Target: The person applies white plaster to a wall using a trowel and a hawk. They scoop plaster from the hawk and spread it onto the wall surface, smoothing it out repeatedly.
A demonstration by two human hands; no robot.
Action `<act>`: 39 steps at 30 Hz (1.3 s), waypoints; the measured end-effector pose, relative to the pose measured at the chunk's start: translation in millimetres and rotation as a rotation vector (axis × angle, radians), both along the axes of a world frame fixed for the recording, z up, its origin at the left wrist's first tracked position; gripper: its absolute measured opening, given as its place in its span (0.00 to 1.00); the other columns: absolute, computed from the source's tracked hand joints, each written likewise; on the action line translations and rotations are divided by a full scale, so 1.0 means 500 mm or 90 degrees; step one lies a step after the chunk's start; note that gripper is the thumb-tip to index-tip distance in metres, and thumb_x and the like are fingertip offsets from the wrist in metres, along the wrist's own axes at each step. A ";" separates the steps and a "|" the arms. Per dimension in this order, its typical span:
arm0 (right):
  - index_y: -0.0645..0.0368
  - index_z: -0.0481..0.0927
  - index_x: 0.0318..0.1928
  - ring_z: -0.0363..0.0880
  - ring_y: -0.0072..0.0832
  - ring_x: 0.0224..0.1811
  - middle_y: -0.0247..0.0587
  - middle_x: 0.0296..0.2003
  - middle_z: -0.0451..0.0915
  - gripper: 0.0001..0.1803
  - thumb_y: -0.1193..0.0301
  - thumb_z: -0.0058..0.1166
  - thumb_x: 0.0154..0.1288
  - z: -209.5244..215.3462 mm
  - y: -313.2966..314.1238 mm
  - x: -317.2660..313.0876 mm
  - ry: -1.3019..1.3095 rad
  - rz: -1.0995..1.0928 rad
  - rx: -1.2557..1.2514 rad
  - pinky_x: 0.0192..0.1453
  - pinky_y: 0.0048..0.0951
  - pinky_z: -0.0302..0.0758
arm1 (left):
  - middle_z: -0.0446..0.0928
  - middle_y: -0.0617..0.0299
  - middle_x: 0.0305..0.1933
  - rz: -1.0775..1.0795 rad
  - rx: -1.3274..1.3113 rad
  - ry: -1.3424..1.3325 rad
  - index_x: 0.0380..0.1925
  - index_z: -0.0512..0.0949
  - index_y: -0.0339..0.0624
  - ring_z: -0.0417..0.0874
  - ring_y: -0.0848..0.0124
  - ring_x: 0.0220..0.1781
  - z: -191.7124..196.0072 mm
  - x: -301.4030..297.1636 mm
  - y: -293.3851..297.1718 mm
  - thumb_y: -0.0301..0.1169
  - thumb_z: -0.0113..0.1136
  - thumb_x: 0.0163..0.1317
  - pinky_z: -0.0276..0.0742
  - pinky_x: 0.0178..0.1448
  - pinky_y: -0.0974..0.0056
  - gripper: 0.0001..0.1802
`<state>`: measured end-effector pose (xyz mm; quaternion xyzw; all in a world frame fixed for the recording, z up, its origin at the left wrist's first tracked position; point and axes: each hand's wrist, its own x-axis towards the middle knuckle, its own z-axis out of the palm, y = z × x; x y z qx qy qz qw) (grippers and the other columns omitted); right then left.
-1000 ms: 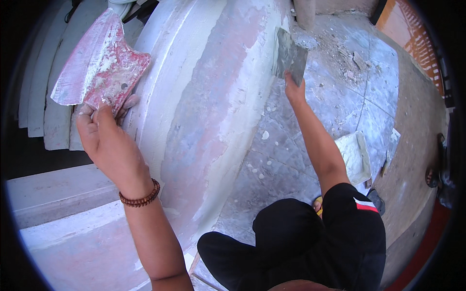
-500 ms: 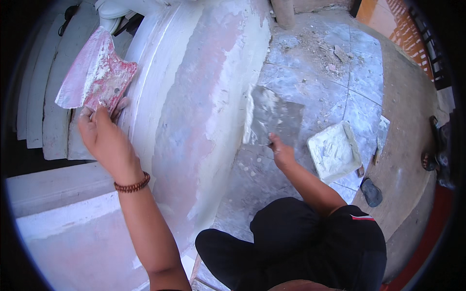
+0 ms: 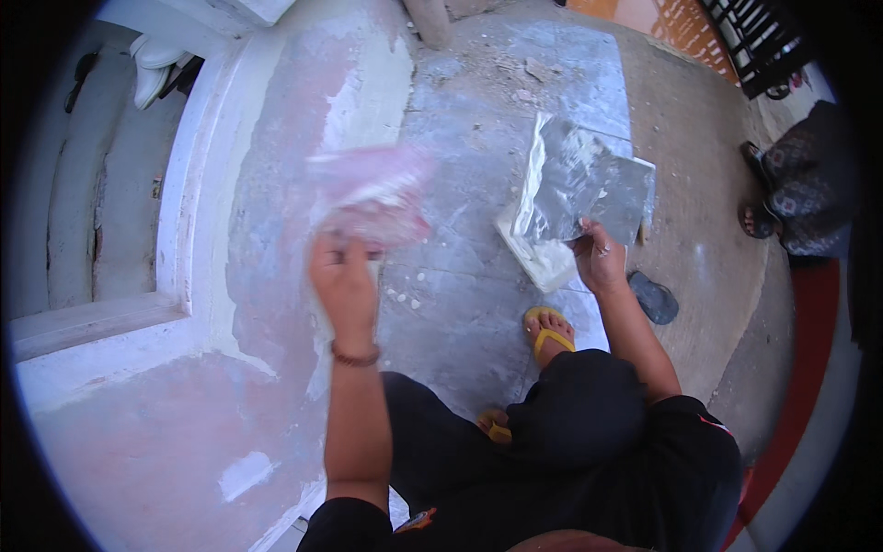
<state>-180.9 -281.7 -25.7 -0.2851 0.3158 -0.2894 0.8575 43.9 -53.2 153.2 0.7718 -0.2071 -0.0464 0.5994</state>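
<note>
My left hand (image 3: 343, 281) grips a flat pink spreader (image 3: 372, 193) smeared with white filler; motion blurs it in front of the patchy wall. In my right hand (image 3: 600, 258) is a wide, thin grey spreader sheet (image 3: 589, 189), pinched at its near edge. White paste streaks the sheet's face and lies thick along its left edge. The two spreaders are apart. Below the grey sheet, and partly hidden by it, a white tray (image 3: 547, 264) sits on the floor. The wall (image 3: 290, 129) shows pink, grey and white patches.
A white-framed opening (image 3: 175, 221) lies at left, with pale shoes (image 3: 152, 69) beyond. Rubble (image 3: 529, 74) litters the far tiles. My feet wear yellow flip-flops (image 3: 552, 339). A dark flat object (image 3: 654, 299) lies on the floor. Another person (image 3: 800, 189) in dark patterned clothing is at right.
The view has swung right. My left hand has brought the pink spreader away from the opening toward the grey one. The grey sheet now overlaps the tray, and my feet have come into sight.
</note>
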 end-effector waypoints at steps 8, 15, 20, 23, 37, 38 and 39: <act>0.66 0.79 0.49 0.78 0.33 0.52 0.43 0.46 0.81 0.13 0.69 0.54 0.71 0.070 -0.006 -0.113 -0.001 -0.081 -0.119 0.63 0.38 0.70 | 0.78 0.62 0.30 -0.180 -0.076 0.602 0.38 0.79 0.34 0.77 0.76 0.25 -0.238 -0.146 -0.087 0.31 0.50 0.68 0.70 0.26 0.70 0.12; 0.64 0.76 0.54 0.77 0.36 0.56 0.42 0.50 0.80 0.16 0.73 0.56 0.67 0.098 0.010 -0.136 -0.039 -0.092 -0.124 0.62 0.39 0.72 | 0.77 0.65 0.28 -0.256 -0.048 0.710 0.34 0.80 0.39 0.73 0.77 0.23 -0.297 -0.157 -0.116 0.33 0.51 0.67 0.65 0.25 0.70 0.10; 0.63 0.74 0.58 0.74 0.40 0.63 0.42 0.56 0.78 0.21 0.78 0.57 0.64 0.113 0.046 -0.124 0.008 -0.146 -0.258 0.71 0.45 0.65 | 0.78 0.64 0.31 -0.299 -0.087 0.796 0.38 0.81 0.40 0.77 0.76 0.28 -0.314 -0.154 -0.131 0.33 0.52 0.67 0.69 0.29 0.69 0.11; 0.62 0.76 0.59 0.72 0.44 0.65 0.46 0.58 0.77 0.21 0.77 0.56 0.65 0.120 0.057 -0.121 0.062 -0.035 -0.419 0.74 0.49 0.59 | 0.80 0.58 0.40 -0.332 -0.121 0.825 0.45 0.78 0.35 0.82 0.67 0.38 -0.316 -0.153 -0.134 0.33 0.50 0.67 0.77 0.40 0.62 0.14; 0.63 0.85 0.48 0.78 0.48 0.62 0.54 0.53 0.82 0.16 0.72 0.63 0.59 0.135 0.000 -0.164 -0.046 0.077 -0.694 0.75 0.61 0.55 | 0.81 0.53 0.44 -0.367 -0.341 0.830 0.46 0.76 0.28 0.84 0.64 0.45 -0.234 -0.098 -0.108 0.28 0.46 0.67 0.82 0.51 0.59 0.15; 0.64 0.85 0.48 0.78 0.48 0.62 0.54 0.54 0.82 0.17 0.71 0.64 0.59 0.134 -0.007 -0.174 -0.034 0.085 -0.690 0.75 0.58 0.56 | 0.81 0.53 0.45 -0.363 -0.343 0.804 0.47 0.76 0.28 0.84 0.64 0.45 -0.227 -0.091 -0.105 0.27 0.46 0.67 0.82 0.51 0.59 0.15; 0.64 0.85 0.48 0.77 0.49 0.62 0.54 0.54 0.82 0.17 0.70 0.64 0.59 0.129 -0.014 -0.184 -0.026 0.088 -0.685 0.75 0.56 0.58 | 0.81 0.53 0.45 -0.347 -0.334 0.779 0.47 0.76 0.29 0.84 0.64 0.46 -0.220 -0.084 -0.102 0.27 0.45 0.67 0.81 0.52 0.60 0.15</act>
